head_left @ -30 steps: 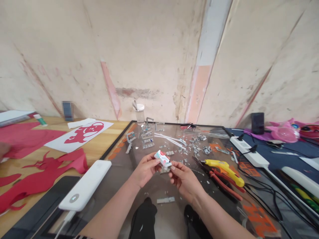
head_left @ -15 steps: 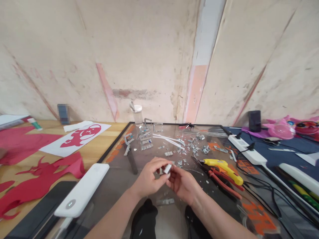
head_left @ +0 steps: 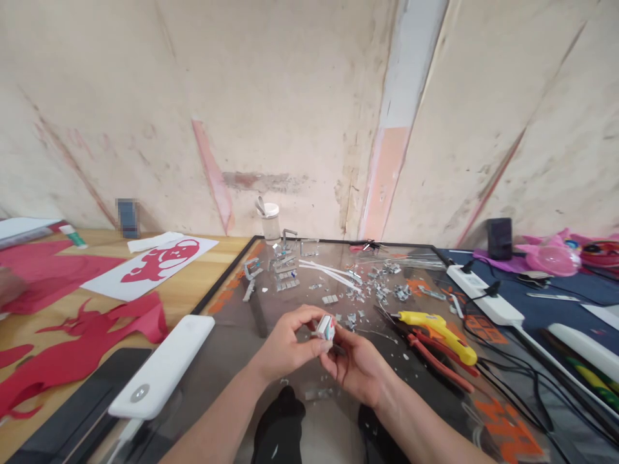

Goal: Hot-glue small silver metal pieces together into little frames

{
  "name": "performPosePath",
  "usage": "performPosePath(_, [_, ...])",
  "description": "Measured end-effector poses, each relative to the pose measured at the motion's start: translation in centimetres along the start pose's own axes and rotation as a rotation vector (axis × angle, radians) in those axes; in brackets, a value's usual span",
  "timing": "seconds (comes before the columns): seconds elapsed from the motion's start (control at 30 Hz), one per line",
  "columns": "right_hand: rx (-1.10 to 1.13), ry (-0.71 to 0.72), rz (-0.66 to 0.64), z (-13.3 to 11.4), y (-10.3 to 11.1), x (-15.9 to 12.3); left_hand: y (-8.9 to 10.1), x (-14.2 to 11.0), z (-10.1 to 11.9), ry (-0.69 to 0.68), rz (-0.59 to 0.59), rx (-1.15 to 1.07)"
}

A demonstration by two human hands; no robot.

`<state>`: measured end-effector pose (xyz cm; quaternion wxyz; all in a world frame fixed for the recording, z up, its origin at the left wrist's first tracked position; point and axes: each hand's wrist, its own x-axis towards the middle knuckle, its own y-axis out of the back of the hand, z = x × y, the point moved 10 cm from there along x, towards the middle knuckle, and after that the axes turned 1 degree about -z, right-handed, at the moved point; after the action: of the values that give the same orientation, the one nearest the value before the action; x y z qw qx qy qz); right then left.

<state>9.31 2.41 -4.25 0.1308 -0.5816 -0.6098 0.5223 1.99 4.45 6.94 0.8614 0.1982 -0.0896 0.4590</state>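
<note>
Your left hand [head_left: 291, 340] has the small printed box [head_left: 325, 327] pinched, its fingers curled round the far side and its thumb laid along the near, lower edge. The box is held up above the dark tabletop [head_left: 225, 361], straight in front of you, between your two hands — more in the left than in the right. From your left palm it lies just to the right, at the fingertips; from your right hand [head_left: 362, 367] it lies to the left and a little farther from you. That right hand is half closed, palm turned inward, its fingertips close against the box's right side; whether they grip it or only rest there, you cannot tell from this view. The box is tilted — one pale narrow face turned up toward you, the red-and-teal print on its right — and its long axis seems to slant away from you to the right. Just beyond your fingers lies a flat segmented metal piece [head_left: 330, 299]. To the right of your right hand are the red-handled pliers [head_left: 440, 363], the yellow glue gun [head_left: 435, 325] lying partly over them.
</note>
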Motion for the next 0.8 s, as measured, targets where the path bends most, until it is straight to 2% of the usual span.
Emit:
performPosePath(0.4, [-0.04, -0.096, 0.018, 1.3, 0.2, -0.1, 0.8, 0.1, -2.2, 0.103, 0.049, -0.2])
performPosePath(0.63, [-0.12, 0.049, -0.062, -0.1, -0.5, -0.6, 1.1, 0.3, -3.9, 0.188, 0.114, -0.365])
performPosePath(0.8, [-0.14, 0.059, -0.116, 0.0, -1.0, -0.7, 0.7, 0.2, -5.3, 0.226, 0.127, -0.51])
